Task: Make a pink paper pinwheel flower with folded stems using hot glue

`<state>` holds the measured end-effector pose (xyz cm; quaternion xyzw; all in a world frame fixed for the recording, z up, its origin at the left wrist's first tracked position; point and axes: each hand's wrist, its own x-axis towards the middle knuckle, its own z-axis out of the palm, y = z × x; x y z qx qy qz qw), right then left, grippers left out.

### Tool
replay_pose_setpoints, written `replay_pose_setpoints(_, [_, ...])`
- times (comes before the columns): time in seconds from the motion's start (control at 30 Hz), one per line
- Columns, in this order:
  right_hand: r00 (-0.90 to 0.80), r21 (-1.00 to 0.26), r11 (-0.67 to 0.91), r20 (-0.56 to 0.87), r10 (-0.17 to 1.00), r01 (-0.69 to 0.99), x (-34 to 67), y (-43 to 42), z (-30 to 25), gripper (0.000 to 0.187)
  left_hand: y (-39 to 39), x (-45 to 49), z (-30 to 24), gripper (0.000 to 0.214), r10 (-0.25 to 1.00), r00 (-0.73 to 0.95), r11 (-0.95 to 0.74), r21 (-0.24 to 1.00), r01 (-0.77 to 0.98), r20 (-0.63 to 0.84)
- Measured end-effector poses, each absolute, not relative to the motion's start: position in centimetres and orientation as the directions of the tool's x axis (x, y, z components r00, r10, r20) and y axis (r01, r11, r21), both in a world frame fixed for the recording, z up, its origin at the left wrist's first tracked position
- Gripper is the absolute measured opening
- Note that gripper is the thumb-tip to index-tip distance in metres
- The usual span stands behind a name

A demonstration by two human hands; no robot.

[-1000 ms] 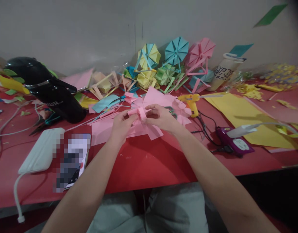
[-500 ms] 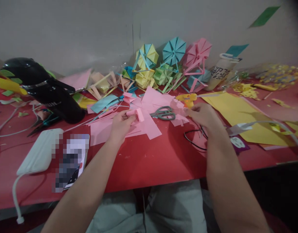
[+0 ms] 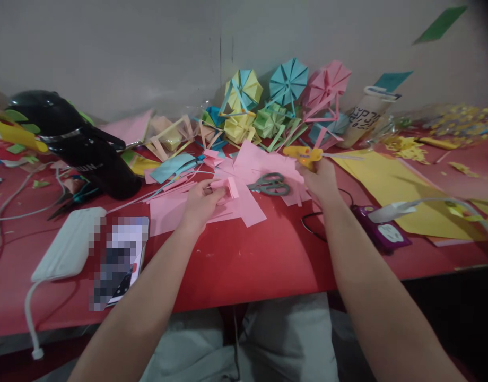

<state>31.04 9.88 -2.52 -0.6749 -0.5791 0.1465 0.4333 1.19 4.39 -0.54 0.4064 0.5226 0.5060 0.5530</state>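
Note:
My left hand (image 3: 201,203) pinches a folded pink paper strip (image 3: 225,187) over a pile of pink paper pieces (image 3: 250,175) on the red table (image 3: 244,260). To the right, my right hand (image 3: 322,180) is closed round the handle of a yellow glue gun (image 3: 303,154), lifted slightly off the table. Grey-handled scissors (image 3: 270,184) lie on the pink paper between my hands.
Folded paper umbrellas (image 3: 286,85) in yellow, blue, pink and green stand at the back wall. A black kettle (image 3: 75,143) sits at the left, a white power bank (image 3: 64,246) and phone near the front left. Yellow sheets (image 3: 391,185) and a purple socket (image 3: 383,233) lie right.
My right hand left the pink strip, swung right and took hold of the yellow glue gun. The left hand kept the strip in place. The scissors came into sight.

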Motion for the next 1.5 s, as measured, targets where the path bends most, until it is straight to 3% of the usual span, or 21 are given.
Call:
replay_pose_setpoints(0.07, [0.213,-0.877,0.143,0.265,0.940,0.459,30.0,8.9,-1.3,0.035,4.3,1.1,-0.3,0.026,0.985,-0.054,0.155,0.980,-0.124,-0.163])
replay_pose_setpoints(0.13, [0.096,-0.909,0.190,0.241,0.966,0.371,29.1,7.7,0.0,0.032,4.2,1.1,-0.1,0.026,0.985,-0.059,0.155,0.983,-0.101,-0.161])
replay_pose_setpoints(0.33, [-0.223,-0.929,0.203,0.137,0.965,0.310,27.3,5.7,1.6,0.040,4.4,0.8,-0.3,0.020,0.993,-0.066,0.090,0.995,-0.053,-0.094])
replay_pose_setpoints(0.5, [-0.358,-0.914,0.236,0.110,0.927,0.330,26.3,5.5,1.7,0.042,4.7,0.8,-0.7,0.020,0.994,-0.024,0.107,0.991,-0.079,-0.109])
replay_pose_setpoints(0.9, [-0.387,-0.859,0.243,0.058,0.920,0.450,26.0,5.3,1.9,0.043,4.5,0.8,-0.4,0.031,0.986,0.038,0.164,0.980,-0.112,-0.161])
replay_pose_setpoints(1.5, [-0.451,-0.879,0.226,0.014,0.893,0.420,25.8,4.7,2.5,0.040,4.6,0.9,-0.4,0.015,0.985,-0.078,0.139,0.980,-0.145,-0.152])
